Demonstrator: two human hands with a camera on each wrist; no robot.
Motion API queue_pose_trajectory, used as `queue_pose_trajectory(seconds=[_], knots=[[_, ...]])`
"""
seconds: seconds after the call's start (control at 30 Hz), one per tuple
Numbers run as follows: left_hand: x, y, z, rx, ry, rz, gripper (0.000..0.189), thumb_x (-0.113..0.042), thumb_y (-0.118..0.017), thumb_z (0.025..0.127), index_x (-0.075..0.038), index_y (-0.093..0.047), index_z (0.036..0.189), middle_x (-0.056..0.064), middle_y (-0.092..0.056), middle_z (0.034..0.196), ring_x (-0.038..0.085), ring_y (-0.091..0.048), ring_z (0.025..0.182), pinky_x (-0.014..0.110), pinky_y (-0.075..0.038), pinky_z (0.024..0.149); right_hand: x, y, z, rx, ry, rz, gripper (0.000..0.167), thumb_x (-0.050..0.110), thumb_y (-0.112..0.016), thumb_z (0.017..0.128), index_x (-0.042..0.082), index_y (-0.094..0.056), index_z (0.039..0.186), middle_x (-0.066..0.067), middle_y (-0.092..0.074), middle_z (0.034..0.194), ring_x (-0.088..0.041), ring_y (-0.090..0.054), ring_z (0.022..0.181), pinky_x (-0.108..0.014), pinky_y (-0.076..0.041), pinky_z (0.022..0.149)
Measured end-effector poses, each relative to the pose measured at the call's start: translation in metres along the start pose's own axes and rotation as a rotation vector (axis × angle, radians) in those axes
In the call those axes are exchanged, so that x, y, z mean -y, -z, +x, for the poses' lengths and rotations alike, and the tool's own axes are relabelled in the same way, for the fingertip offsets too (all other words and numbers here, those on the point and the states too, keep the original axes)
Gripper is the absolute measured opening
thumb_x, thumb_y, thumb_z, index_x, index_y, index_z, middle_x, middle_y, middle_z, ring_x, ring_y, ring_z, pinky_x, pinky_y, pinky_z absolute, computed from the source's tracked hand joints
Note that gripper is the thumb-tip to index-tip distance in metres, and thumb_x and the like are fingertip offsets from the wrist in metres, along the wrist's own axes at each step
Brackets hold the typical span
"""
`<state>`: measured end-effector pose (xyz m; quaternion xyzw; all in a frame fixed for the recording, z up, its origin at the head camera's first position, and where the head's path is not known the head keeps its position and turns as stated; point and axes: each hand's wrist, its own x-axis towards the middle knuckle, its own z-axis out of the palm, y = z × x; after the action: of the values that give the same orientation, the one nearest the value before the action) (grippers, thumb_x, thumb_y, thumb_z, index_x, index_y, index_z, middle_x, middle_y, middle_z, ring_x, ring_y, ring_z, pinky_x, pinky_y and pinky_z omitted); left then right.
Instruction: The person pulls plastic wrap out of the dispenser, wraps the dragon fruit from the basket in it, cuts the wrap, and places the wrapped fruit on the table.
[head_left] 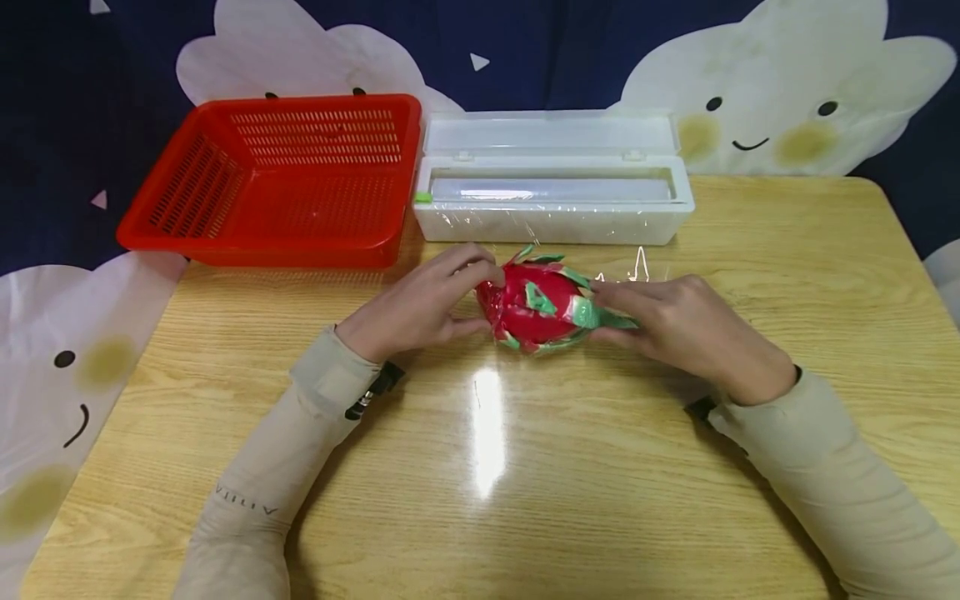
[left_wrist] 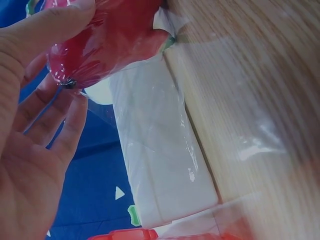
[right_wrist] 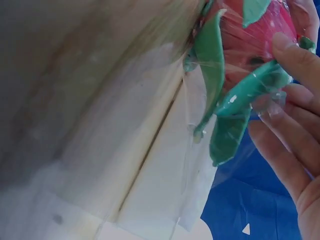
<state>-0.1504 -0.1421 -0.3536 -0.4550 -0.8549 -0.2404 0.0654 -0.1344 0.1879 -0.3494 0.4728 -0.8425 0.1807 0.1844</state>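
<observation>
A red dragon fruit (head_left: 536, 304) with green leafy scales is held between both hands over the table, clear cling film (left_wrist: 257, 147) around it. My left hand (head_left: 427, 300) grips its blunt end, thumb and fingers on opposite sides; in the left wrist view the film wrinkles tightly over the dark tip there. At the other end, my right hand (head_left: 675, 321) pinches the film beside the long green leaves (right_wrist: 230, 135). Behind the fruit stands a white cling film box (head_left: 555, 221), lid raised, with a roll (head_left: 551, 189) inside. Film hangs over the box's front.
An empty red plastic basket (head_left: 315, 208) stands at the back left, beside the box. A small green piece (head_left: 423, 197) sits on the box's left end. The wooden table (head_left: 600, 500) extends toward me, and a dark blue cloth (head_left: 555, 50) with cloud faces hangs behind.
</observation>
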Motion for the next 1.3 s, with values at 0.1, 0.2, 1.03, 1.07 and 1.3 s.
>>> queue_pose_trajectory(seconds=[0.1, 0.2, 1.03, 1.07, 1.3], knots=[[0.0, 0.0, 0.0, -0.002, 0.003, 0.001, 0.049, -0.019, -0.087, 0.084, -0.007, -0.061, 0.124, 0.009, -0.061, 0.127, 0.021, -0.057, 0.12, 0.033, -0.055, 0.105, 0.001, -0.001, 0.001, -0.025, 0.022, -0.02, 0.07, 0.061, -0.044, 0.102, 0.001, -0.08, 0.107, -0.017, -0.08, 0.105, -0.03, -0.08, 0.085, -0.045, -0.063, 0.062], [0.001, 0.0, 0.0, 0.003, 0.007, -0.005, 0.049, -0.02, -0.088, 0.084, -0.007, -0.061, 0.123, 0.009, -0.061, 0.128, 0.021, -0.056, 0.12, 0.033, -0.055, 0.105, 0.001, -0.002, 0.002, -0.041, 0.043, -0.04, 0.069, 0.058, -0.045, 0.103, 0.0, -0.081, 0.106, -0.018, -0.08, 0.106, -0.031, -0.08, 0.086, -0.046, -0.063, 0.064], [0.004, -0.003, -0.001, -0.01, -0.014, -0.048, 0.038, -0.021, -0.085, 0.084, -0.009, -0.063, 0.112, 0.01, -0.058, 0.129, 0.021, -0.056, 0.119, 0.032, -0.057, 0.1, -0.004, -0.006, -0.004, 0.072, -0.007, -0.01, 0.036, 0.026, -0.069, 0.1, -0.006, -0.065, 0.117, -0.024, -0.072, 0.127, -0.039, -0.077, 0.097, -0.048, -0.064, 0.072], [0.005, -0.003, -0.001, -0.016, -0.016, -0.063, 0.036, -0.021, -0.085, 0.084, -0.01, -0.063, 0.111, 0.01, -0.058, 0.131, 0.021, -0.056, 0.122, 0.032, -0.057, 0.101, -0.004, -0.005, -0.004, 0.075, -0.009, -0.004, 0.041, 0.033, -0.06, 0.105, -0.006, -0.065, 0.119, -0.024, -0.072, 0.127, -0.039, -0.077, 0.098, -0.048, -0.064, 0.073], [0.009, -0.001, -0.003, -0.029, 0.009, -0.142, 0.035, -0.017, -0.083, 0.086, -0.011, -0.064, 0.115, 0.011, -0.057, 0.145, 0.021, -0.059, 0.13, 0.031, -0.058, 0.103, -0.006, -0.005, -0.003, 0.068, -0.026, 0.042, 0.065, 0.048, -0.035, 0.108, -0.007, -0.068, 0.123, -0.025, -0.071, 0.128, -0.041, -0.076, 0.101, -0.049, -0.064, 0.075]])
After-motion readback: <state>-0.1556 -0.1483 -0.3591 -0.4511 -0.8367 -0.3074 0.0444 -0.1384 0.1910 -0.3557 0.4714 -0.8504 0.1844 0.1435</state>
